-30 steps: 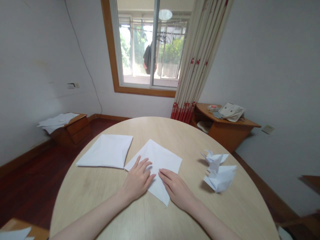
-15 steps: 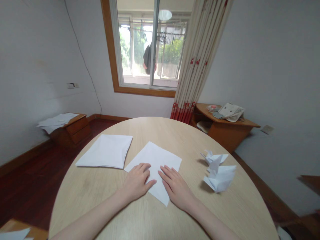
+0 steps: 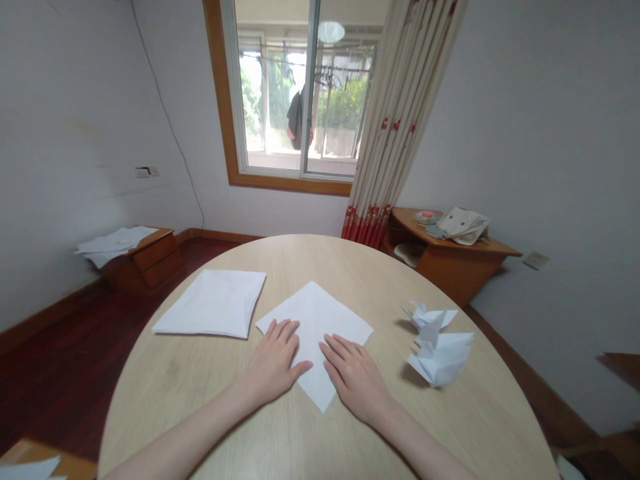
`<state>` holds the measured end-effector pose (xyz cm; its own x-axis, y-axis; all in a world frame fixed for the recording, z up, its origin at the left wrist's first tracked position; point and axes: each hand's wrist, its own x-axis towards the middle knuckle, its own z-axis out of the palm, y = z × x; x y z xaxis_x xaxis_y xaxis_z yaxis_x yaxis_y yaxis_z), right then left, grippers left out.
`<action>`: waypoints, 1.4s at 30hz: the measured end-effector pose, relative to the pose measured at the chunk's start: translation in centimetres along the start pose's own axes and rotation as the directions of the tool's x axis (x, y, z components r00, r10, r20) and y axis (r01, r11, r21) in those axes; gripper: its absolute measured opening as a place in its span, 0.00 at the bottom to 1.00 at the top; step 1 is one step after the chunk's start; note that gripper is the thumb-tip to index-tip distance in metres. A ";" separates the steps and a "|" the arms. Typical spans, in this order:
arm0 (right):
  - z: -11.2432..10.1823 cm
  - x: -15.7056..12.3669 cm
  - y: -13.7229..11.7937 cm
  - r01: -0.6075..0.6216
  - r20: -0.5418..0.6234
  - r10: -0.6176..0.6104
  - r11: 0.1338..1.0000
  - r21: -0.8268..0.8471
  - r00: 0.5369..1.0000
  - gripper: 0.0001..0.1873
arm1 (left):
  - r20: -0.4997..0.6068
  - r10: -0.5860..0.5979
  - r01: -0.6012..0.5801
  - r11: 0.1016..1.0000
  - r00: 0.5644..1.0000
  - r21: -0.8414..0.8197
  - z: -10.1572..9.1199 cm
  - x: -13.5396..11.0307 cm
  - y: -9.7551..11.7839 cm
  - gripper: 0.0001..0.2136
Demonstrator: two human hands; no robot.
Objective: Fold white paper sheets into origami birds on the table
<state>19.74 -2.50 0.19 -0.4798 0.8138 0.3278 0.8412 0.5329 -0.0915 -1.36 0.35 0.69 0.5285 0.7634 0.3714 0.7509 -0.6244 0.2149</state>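
A white square sheet of paper lies flat on the round table in front of me, turned so one corner points away and one toward me. A faint crease seems to run down its middle. My left hand rests on its left side, fingers stretched and thumb apart. On the right side, my right hand lies flat with its fingers extended. Both palms partly cover the sheet's lower edges. To the left is a stack of white paper. Folded white paper birds stand at the right.
The round wooden table has a curved edge all round. Beyond it are a small drawer cabinet topped with papers, a corner desk with a cloth bag, a long curtain and a window.
The sheet has turned slightly clockwise under my hands, its far corner shifting right and its near corner left. My hands stay nearly in place. The stack and paper birds are unmoved.
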 end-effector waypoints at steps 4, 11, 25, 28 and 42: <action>0.2 -0.1 0.1 -0.003 -0.058 0.004 1.000 0.017 0.998 0.18 | -0.031 -0.007 0.006 0.999 1.000 -0.046 -0.1 0.2 -0.2 0.06; 0.0 -0.1 0.1 0.004 -0.114 0.006 0.996 0.087 0.993 0.16 | 0.018 -0.069 0.071 0.991 0.997 -0.111 -0.1 0.5 -0.4 0.03; -1.8 -0.2 0.0 0.047 0.166 -0.061 0.995 0.087 0.984 0.23 | 0.113 -0.004 0.016 0.995 0.994 -0.099 -0.3 0.1 -0.4 0.18; -2.1 -0.2 -0.3 0.045 0.218 -0.059 0.997 0.069 0.974 0.24 | 0.084 -0.007 0.020 0.989 0.996 -0.149 -0.1 -0.1 -0.1 0.17; -1.6 0.0 -0.1 0.066 0.132 -0.065 0.998 0.000 0.989 0.22 | 0.120 0.086 -0.056 0.971 0.989 -0.232 -1.7 -0.2 1.3 0.08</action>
<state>20.08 -2.88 1.74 -0.5622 0.8009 0.2061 0.8080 0.5850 -0.0694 -1.15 -0.87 2.48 0.6346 0.7213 0.2775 0.6076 -0.6875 0.3976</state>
